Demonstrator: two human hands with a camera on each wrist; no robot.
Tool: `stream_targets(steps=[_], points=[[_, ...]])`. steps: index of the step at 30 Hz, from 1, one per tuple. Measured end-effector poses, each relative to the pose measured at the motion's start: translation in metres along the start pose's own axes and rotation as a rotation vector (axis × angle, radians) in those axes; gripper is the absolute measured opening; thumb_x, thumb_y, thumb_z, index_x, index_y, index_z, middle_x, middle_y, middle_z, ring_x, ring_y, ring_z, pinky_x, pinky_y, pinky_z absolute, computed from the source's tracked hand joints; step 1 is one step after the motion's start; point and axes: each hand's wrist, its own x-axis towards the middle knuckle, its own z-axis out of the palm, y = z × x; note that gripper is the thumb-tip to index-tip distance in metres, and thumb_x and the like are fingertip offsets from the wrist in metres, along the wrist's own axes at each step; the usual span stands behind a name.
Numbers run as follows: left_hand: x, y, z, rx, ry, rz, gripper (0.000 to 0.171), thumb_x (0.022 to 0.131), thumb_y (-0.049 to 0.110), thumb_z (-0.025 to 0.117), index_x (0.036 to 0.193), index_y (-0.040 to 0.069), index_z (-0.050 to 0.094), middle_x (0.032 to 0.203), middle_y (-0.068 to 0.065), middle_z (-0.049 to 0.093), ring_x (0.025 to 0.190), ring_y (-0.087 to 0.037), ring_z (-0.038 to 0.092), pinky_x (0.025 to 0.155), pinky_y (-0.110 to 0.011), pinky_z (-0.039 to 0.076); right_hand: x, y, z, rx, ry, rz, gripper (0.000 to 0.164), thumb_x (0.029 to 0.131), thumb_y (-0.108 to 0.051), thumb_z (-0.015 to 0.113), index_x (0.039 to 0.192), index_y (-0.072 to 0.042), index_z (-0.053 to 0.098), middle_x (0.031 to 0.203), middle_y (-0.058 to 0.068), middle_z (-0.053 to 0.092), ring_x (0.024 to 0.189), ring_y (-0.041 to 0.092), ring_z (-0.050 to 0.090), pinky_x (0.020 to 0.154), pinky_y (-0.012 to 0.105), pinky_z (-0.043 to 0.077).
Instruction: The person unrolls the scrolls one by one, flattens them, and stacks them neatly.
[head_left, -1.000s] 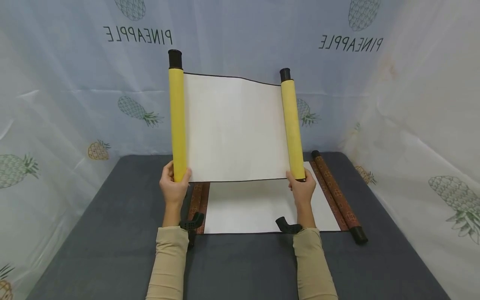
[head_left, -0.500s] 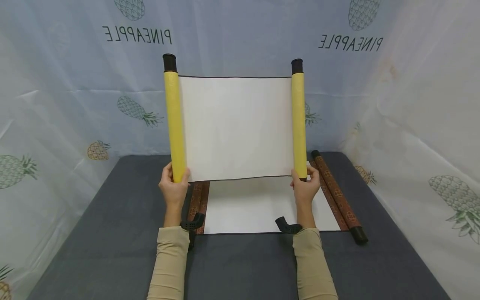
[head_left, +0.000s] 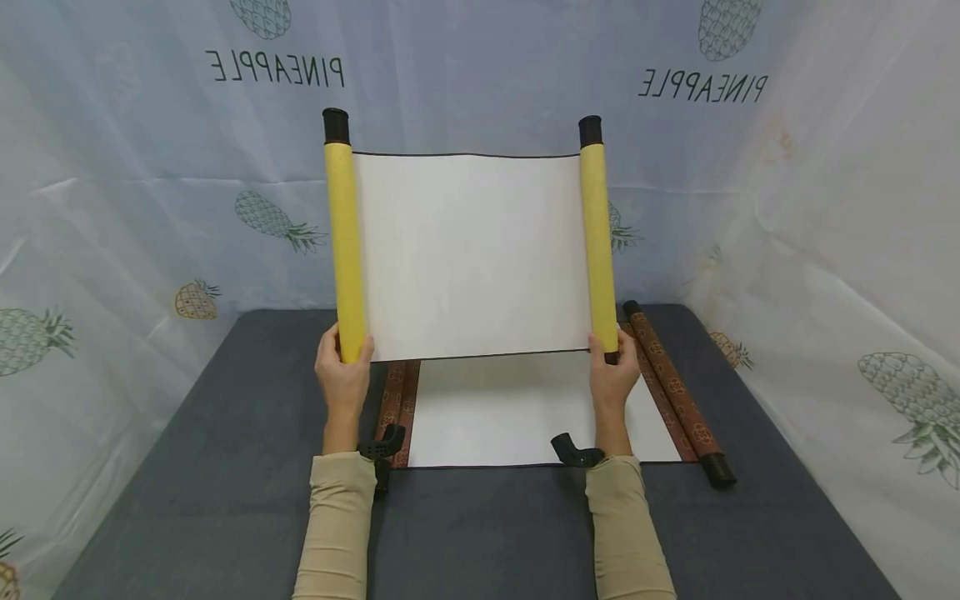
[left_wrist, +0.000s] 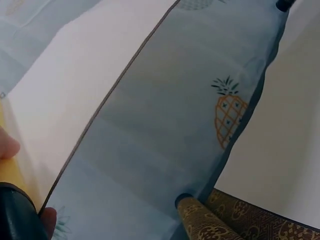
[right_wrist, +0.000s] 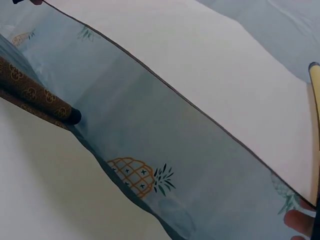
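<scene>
A blank white scroll (head_left: pixel 472 258) with yellow rollers and black end knobs is held up, partly unrolled, above the table. My left hand (head_left: pixel 343 375) grips the lower end of the left yellow roller (head_left: pixel 347 250). At the other side, my right hand (head_left: pixel 614 379) grips the bottom of the right yellow roller (head_left: pixel 597 242). Both rollers stand nearly upright. The left wrist view shows a dark end knob (left_wrist: pixel 19 215) beside a fingertip. Below lies a second scroll (head_left: pixel 495 425), opened flat and partly hidden behind the raised one.
The lower scroll's brown patterned roller (head_left: pixel 675 383) with black ends lies at the right of the dark grey table (head_left: pixel 480 533). A pineapple-printed curtain (head_left: pixel 480 75) hangs behind and at both sides. Black wrist mounts (head_left: pixel 576 452) sit on both wrists.
The right roller has moved right and straightened from a tilt, so the white sheet is wider and flatter. The left roller has shifted slightly left. The lower scroll has stayed put.
</scene>
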Motion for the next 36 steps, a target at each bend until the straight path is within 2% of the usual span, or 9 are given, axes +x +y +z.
stream_targets(steps=[2, 4, 7, 11, 15, 19, 25, 32, 36], points=[[0.000, 0.000, -0.001, 0.003, -0.011, -0.014, 0.048, 0.085, 0.016, 0.069, 0.128, -0.004, 0.057, 0.108, -0.026, 0.062, 0.079, -0.010, 0.046, 0.067, -0.020, 0.035, 0.000, -0.001, -0.001, -0.058, -0.013, 0.020, 0.043, 0.089, -0.020, 0.068, 0.124, 0.002, 0.057, 0.105, 0.020, 0.061, 0.083, 0.002, 0.048, 0.070, 0.013, 0.039], [0.001, -0.001, -0.002, 0.014, -0.030, -0.022, 0.049, 0.087, 0.014, 0.069, 0.130, -0.003, 0.055, 0.108, -0.027, 0.062, 0.078, -0.013, 0.047, 0.066, -0.021, 0.036, 0.001, -0.003, -0.003, -0.088, -0.048, 0.053, 0.044, 0.091, -0.023, 0.066, 0.127, 0.000, 0.055, 0.104, 0.018, 0.061, 0.081, 0.001, 0.050, 0.069, 0.016, 0.037], [0.001, 0.000, -0.003, 0.027, -0.060, -0.036, 0.050, 0.089, 0.013, 0.067, 0.134, -0.003, 0.053, 0.109, -0.027, 0.062, 0.079, -0.018, 0.047, 0.067, -0.022, 0.035, 0.001, -0.005, -0.005, -0.080, -0.089, 0.082, 0.044, 0.093, -0.024, 0.064, 0.128, -0.002, 0.054, 0.094, 0.008, 0.059, 0.070, -0.003, 0.054, 0.064, 0.017, 0.039], [0.002, 0.002, -0.003, -0.009, -0.056, -0.076, 0.050, 0.091, 0.012, 0.064, 0.137, -0.002, 0.050, 0.113, -0.027, 0.060, 0.081, -0.014, 0.045, 0.069, -0.022, 0.035, 0.000, -0.004, -0.005, -0.051, -0.094, 0.087, 0.042, 0.094, -0.025, 0.062, 0.127, -0.001, 0.055, 0.077, -0.007, 0.050, 0.057, -0.005, 0.050, 0.057, 0.016, 0.040], [0.001, 0.004, -0.004, -0.050, -0.034, -0.112, 0.049, 0.093, 0.012, 0.061, 0.138, -0.002, 0.049, 0.114, -0.028, 0.060, 0.080, -0.006, 0.043, 0.069, -0.021, 0.035, 0.002, -0.001, -0.005, 0.023, -0.047, 0.135, 0.039, 0.089, -0.019, 0.068, 0.121, 0.001, 0.059, 0.070, -0.011, 0.050, 0.051, -0.002, 0.048, 0.052, 0.015, 0.040], [0.002, 0.004, -0.004, -0.058, -0.031, -0.146, 0.046, 0.092, 0.015, 0.059, 0.135, 0.000, 0.052, 0.105, -0.024, 0.060, 0.074, -0.001, 0.042, 0.066, -0.019, 0.035, 0.005, 0.002, -0.006, 0.132, -0.002, 0.186, 0.041, 0.080, -0.011, 0.077, 0.117, -0.007, 0.058, 0.072, -0.015, 0.056, 0.047, 0.000, 0.049, 0.049, 0.014, 0.042], [0.003, 0.004, -0.005, -0.085, -0.024, -0.163, 0.053, 0.083, 0.014, 0.073, 0.131, -0.001, 0.054, 0.102, -0.019, 0.060, 0.073, 0.002, 0.043, 0.065, -0.017, 0.036, 0.007, 0.002, -0.010, 0.222, -0.017, 0.171, 0.036, 0.081, -0.006, 0.075, 0.107, -0.020, 0.052, 0.067, -0.015, 0.061, 0.043, 0.001, 0.050, 0.047, 0.017, 0.044], [0.005, 0.006, -0.007, -0.117, -0.020, -0.100, 0.057, 0.081, 0.009, 0.076, 0.131, -0.003, 0.050, 0.109, -0.025, 0.060, 0.078, 0.004, 0.044, 0.068, -0.016, 0.036, 0.010, -0.002, -0.016, 0.221, -0.053, 0.138, 0.033, 0.084, -0.009, 0.073, 0.104, -0.023, 0.052, 0.076, -0.016, 0.064, 0.053, -0.001, 0.059, 0.054, 0.015, 0.050], [0.008, 0.005, -0.008, -0.075, -0.017, -0.113, 0.053, 0.084, 0.012, 0.073, 0.130, -0.003, 0.051, 0.104, -0.020, 0.059, 0.075, 0.003, 0.042, 0.066, -0.018, 0.035, 0.013, -0.001, -0.017, 0.160, -0.050, 0.118, 0.032, 0.084, -0.014, 0.074, 0.111, -0.014, 0.056, 0.086, -0.016, 0.058, 0.068, 0.000, 0.056, 0.056, 0.013, 0.049]])
